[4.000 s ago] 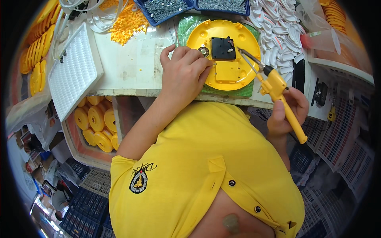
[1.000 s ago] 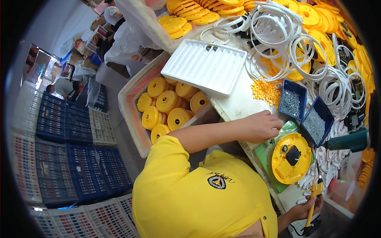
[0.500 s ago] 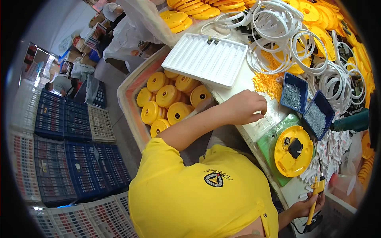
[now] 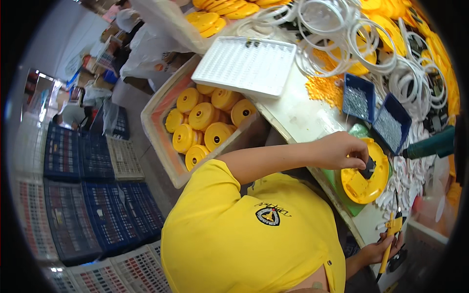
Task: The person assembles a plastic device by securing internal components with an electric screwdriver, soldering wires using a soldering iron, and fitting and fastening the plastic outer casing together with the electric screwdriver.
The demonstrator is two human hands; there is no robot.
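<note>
My left hand hovers over the upper left of a round yellow plastic housing, fingers bent and pinched together; anything between the fingertips is hidden or too small to name. A square black part sits inside the housing, partly behind the fingers. Under the housing lies a green sheet. At the lower right my right hand is closed around a yellow-handled soldering iron, its thin metal tip pointing up toward the housing. A dark cord trails from the handle's lower end.
Blue trays of small metal parts stand beyond the housing, near a green tool. White rings, orange pieces and a white slotted tray cover the far bench. A bin of yellow spools stands left; crates are stacked beyond.
My left hand has moved right and nearer, from above the bare bench to over the yellow housing. My right hand still holds the soldering iron. The whole view has shifted slightly.
</note>
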